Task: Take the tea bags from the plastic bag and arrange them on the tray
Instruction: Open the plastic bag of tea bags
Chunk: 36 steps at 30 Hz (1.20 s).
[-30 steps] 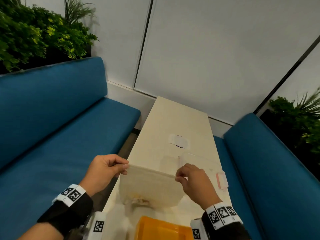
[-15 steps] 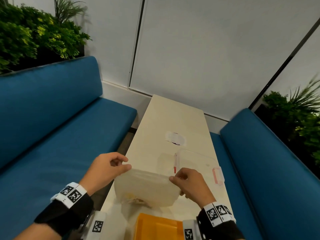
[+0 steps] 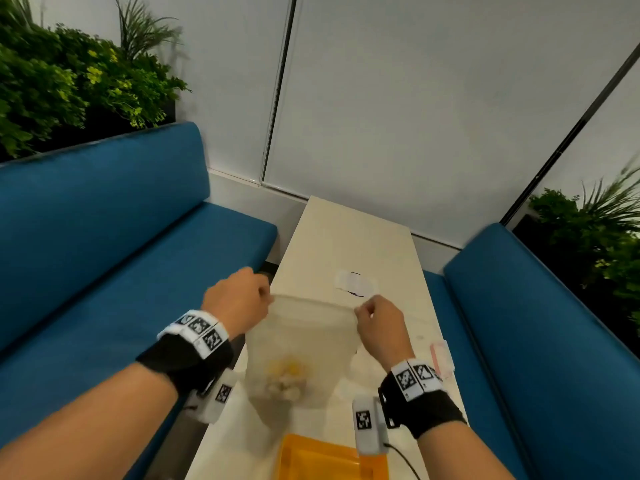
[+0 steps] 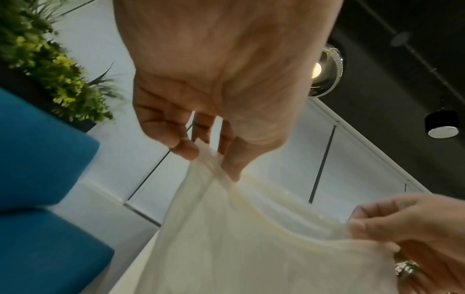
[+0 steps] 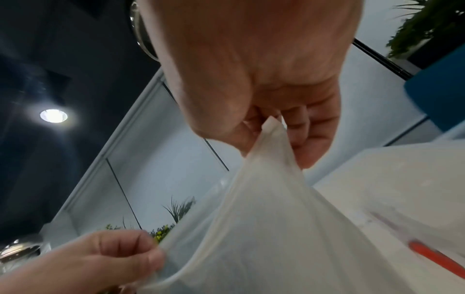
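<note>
A translucent whitish plastic bag [image 3: 304,344] hangs in the air over the near part of the table. My left hand [image 3: 239,299] pinches its top left corner and my right hand [image 3: 375,320] pinches its top right corner, stretching the rim between them. A yellowish clump of tea bags [image 3: 285,379] shows blurred through the bag's bottom. An orange tray [image 3: 322,459] lies on the table directly below, at the near edge. In the left wrist view my left hand [image 4: 211,159] grips the bag [image 4: 251,248]; in the right wrist view my right hand [image 5: 276,147] grips the bag [image 5: 276,238].
The long cream table [image 3: 349,237] runs away from me between two blue benches [image 3: 114,258] [image 3: 540,323]. A clear flat bag with a pink label [image 3: 440,355] lies on the table's right side, and a white patch [image 3: 355,284] farther back. Plants stand behind both benches.
Both hands have lifted the bag higher off the table, so it now hangs longer with the tea bags sunk to the bottom. The head view has tilted downward.
</note>
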Available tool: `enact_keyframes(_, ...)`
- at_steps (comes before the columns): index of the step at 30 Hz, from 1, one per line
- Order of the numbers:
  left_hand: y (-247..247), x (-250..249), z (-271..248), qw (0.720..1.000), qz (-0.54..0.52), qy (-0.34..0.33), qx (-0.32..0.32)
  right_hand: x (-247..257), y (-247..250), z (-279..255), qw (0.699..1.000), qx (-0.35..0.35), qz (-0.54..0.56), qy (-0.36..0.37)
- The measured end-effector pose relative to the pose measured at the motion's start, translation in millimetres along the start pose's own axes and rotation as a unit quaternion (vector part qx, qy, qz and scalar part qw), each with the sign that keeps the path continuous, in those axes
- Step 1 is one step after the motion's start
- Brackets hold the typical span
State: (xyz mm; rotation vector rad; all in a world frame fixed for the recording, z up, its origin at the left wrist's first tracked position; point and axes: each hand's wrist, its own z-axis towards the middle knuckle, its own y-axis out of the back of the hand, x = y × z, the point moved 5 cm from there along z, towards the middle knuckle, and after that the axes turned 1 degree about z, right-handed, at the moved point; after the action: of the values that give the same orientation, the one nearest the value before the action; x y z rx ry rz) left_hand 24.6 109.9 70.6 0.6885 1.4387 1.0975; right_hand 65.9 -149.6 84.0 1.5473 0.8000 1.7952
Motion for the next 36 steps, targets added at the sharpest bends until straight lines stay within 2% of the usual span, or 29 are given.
enact_keyframes(3, 30, -17, 13, 0.996, -0.014, -0.017, -0.081, 25, 18, 18, 0.996, -0.060, 0.066, 0.030)
enact_keyframes(6, 31, -16, 4, 0.991, -0.059, -0.028, -0.120, 28, 23, 8, 0.990, -0.064, 0.115, 0.043)
enact_keyframes(8, 7, -1, -11, 0.990, -0.106, -0.027, -0.093, 16, 10, -16, 0.994, -0.026, 0.089, 0.058)
enact_keyframes(10, -31, 20, -29, 0.992, -0.122, -0.014, -0.038, -5, -13, -48, 0.996, 0.033, 0.046, 0.063)
enact_keyframes(12, -69, 42, -49, 0.986, -0.165, 0.027, 0.012, -30, -37, -74, 0.996, 0.076, 0.018, 0.052)
enact_keyframes(13, -86, 53, -58, 0.970, -0.227, 0.070, 0.041, -43, -47, -84, 0.995, 0.087, 0.008, 0.041)
enact_keyframes(14, -101, 60, -66, 0.936, -0.322, 0.125, 0.072, -54, -55, -90, 0.995, 0.093, 0.001, 0.029)
enact_keyframes(15, -113, 63, -73, 0.881, -0.425, 0.181, 0.103, -65, -62, -94, 0.995, 0.098, -0.004, 0.012)
enact_keyframes(16, -123, 63, -78, 0.812, -0.519, 0.231, 0.135, -73, -67, -97, 0.995, 0.101, -0.009, -0.009)
enact_keyframes(18, -134, 54, -81, 0.690, -0.643, 0.283, 0.177, -86, -73, -99, 0.994, 0.095, -0.026, -0.051)
enact_keyframes(19, -137, 50, -79, 0.646, -0.682, 0.290, 0.186, -90, -73, -99, 0.993, 0.089, -0.033, -0.069)
enact_keyframes(21, -141, 44, -77, 0.588, -0.725, 0.296, 0.201, -96, -71, -95, 0.992, 0.073, -0.024, -0.102)
enact_keyframes(23, -144, 40, -76, 0.562, -0.739, 0.301, 0.219, -102, -66, -88, 0.986, 0.043, 0.033, -0.156)
enact_keyframes(25, -146, 37, -78, 0.561, -0.733, 0.298, 0.244, -111, -62, -82, 0.959, 0.009, 0.155, -0.236)
enact_keyframes(26, -147, 35, -80, 0.573, -0.719, 0.297, 0.258, -114, -61, -79, 0.937, -0.001, 0.221, -0.270)
enact_keyframes(28, -148, 32, -86, 0.601, -0.683, 0.289, 0.297, -115, -63, -77, 0.883, -0.003, 0.344, -0.318)
enact_keyframes(29, -149, 31, -89, 0.604, -0.673, 0.289, 0.314, -114, -65, -77, 0.854, 0.003, 0.399, -0.333)
enact_keyframes(33, -152, 33, -93, 0.575, -0.688, 0.317, 0.310, -106, -81, -80, 0.731, 0.052, 0.580, -0.355)
enact_keyframes(36, -151, 33, -90, 0.551, -0.721, 0.316, 0.278, -104, -93, -82, 0.670, 0.094, 0.637, -0.370)
